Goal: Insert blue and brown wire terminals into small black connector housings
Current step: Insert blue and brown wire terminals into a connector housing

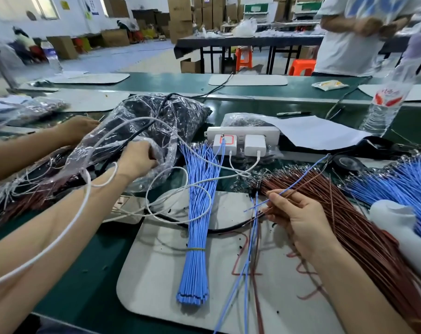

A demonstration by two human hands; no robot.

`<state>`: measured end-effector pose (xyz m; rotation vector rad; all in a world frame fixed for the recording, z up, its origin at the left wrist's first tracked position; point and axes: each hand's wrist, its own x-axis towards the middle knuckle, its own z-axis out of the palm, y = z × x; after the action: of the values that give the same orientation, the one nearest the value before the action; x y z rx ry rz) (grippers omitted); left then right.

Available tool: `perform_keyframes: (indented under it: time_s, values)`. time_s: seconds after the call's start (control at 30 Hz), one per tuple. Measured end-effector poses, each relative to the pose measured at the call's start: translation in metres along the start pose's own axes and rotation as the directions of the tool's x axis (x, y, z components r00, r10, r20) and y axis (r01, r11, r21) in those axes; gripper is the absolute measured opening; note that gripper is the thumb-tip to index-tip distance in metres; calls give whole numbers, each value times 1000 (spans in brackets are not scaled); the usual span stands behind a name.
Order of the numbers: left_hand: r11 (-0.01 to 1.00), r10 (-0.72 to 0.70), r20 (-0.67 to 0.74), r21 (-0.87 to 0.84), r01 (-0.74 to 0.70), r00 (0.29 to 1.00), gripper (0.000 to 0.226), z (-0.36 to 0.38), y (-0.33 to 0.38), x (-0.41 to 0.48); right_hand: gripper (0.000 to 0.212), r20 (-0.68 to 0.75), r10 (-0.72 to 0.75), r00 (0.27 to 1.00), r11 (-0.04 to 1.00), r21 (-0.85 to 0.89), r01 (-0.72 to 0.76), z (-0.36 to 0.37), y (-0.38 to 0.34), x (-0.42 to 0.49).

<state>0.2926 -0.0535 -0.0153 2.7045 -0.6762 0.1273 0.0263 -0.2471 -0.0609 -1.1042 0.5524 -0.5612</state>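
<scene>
At the left of the green worktop, the left hand reaches into the mouth of a clear bag of small black housings; its fingertips are hidden, so its grasp cannot be told. A tied bundle of blue wires lies on the white mat between the hands. The right hand pinches a pair of wires, one blue, one brown, beside a heap of brown wires.
</scene>
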Motion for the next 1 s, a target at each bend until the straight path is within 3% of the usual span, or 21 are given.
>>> perform_keyframes:
  time_s: [0.03, 0.1, 0.17, 0.23, 0.3, 0.37, 0.4, 0.43, 0.47, 0.53, 0.6, 0.8, 1.0]
  values:
    - [998, 36, -49, 51, -34, 998, 26, -6, 3, -5, 9, -3, 3, 1000, 1000, 4, -3, -1, 0, 1]
    - [977, 75, -83, 205, -56, 994, 16, -20, 13, -15, 8, 1, 8, 1000, 1000, 20, -8, -1, 0, 1]
    - [939, 77, -25, 339, -64, 997, 23, -33, 28, -28, 4, 4, 10, 1000, 999, 47, -10, -2, 0, 2]
    - [923, 141, 23, 359, -140, 990, 24, -44, 47, -49, 3, 3, 9, 1000, 997, 77, -10, -2, 0, 2]
    - [932, 293, 194, 158, -325, 936, 15, -52, 70, -77, 3, 1, -4, 1000, 996, 93, 4, -2, -1, 1]
    - [893, 450, 485, -265, -365, 749, 4, -45, 92, -106, 8, -17, -34, 999, 996, 80, 35, -2, -2, 1]
    - [840, 532, 531, -426, -335, 659, 3, -36, 102, -115, 10, -35, -55, 998, 996, 69, 57, -2, -3, 1]
    - [782, 597, 478, -527, -333, 644, 9, -24, 110, -118, 10, -60, -80, 995, 995, 59, 84, -3, -4, 1]
    - [727, 627, 366, -592, -348, 687, 14, -10, 118, -118, 10, -94, -113, 989, 992, 48, 117, -4, -5, 1]
    - [649, 560, 132, -684, -333, 818, 24, 17, 130, -115, 11, -165, -183, 969, 982, 13, 187, -6, -8, 2]
    - [600, 449, 24, -749, -282, 893, 30, 38, 140, -114, 13, -211, -232, 950, 972, -7, 235, -8, -11, 2]
    - [451, 418, -75, -848, -279, 905, 29, 67, 139, -111, 25, -204, -222, 953, 972, 32, 234, -4, -17, 0]
    - [436, 420, -48, -865, -247, 906, 29, 73, 137, -113, 14, -181, -189, 965, 973, 99, 209, 2, -16, -2]
